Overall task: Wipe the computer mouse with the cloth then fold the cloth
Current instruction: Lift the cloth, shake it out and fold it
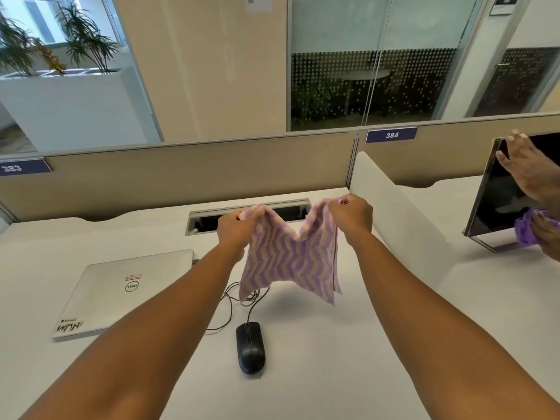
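**Cloth held up over the desk**

A closed laptop (121,294) lies flat on the left of the white desk (318,398). The left hand (238,230) has its grip closed tight on one top corner of the cloth (291,262). The striped purple cloth hangs in the air between both hands and sags in the middle. Under it, the black mouse (250,347) sits on the desk, not touching the cloth. The right hand (353,219) has its grip pinched on the other top corner.
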A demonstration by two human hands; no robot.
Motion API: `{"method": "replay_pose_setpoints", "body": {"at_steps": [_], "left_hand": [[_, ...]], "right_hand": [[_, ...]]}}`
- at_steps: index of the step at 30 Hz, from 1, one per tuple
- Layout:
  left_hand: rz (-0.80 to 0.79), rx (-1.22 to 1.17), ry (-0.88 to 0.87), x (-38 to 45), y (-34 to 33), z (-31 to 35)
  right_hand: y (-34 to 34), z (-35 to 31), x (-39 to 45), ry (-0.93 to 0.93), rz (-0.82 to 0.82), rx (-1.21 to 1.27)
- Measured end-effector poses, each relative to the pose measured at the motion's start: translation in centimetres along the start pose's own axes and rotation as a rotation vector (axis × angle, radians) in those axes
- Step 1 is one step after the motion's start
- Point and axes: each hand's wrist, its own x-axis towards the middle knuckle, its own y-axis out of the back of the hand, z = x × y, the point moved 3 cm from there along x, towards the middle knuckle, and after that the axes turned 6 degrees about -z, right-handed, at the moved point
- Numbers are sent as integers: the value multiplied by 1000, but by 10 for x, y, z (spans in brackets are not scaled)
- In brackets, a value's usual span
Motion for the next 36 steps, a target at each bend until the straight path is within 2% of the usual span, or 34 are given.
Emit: {"method": "replay_pose_setpoints", "body": {"at_steps": [3, 8, 13, 19, 23, 31, 36], "left_hand": [[5, -10, 40, -1, -11, 2], [106, 9, 79, 6, 3, 2], [75, 44, 148, 4, 1, -2], [1, 30, 205, -1, -22, -6], [-94, 64, 175, -3, -35, -10], [-216, 121, -16, -17, -52, -4], [-254, 115, -117, -24, -55, 3]], "right_hand": [[-7, -3, -2, -15, -69, -42], [12, 12, -2, -183, 98, -102], [6, 25, -5, -207, 26, -147], [-10, 25, -13, -172, -119, -12], [-22, 16, -17, -141, -282, 213], [-35, -5, -28, -110, -438, 273], [-40, -13, -33, -142, -463, 344]]}}
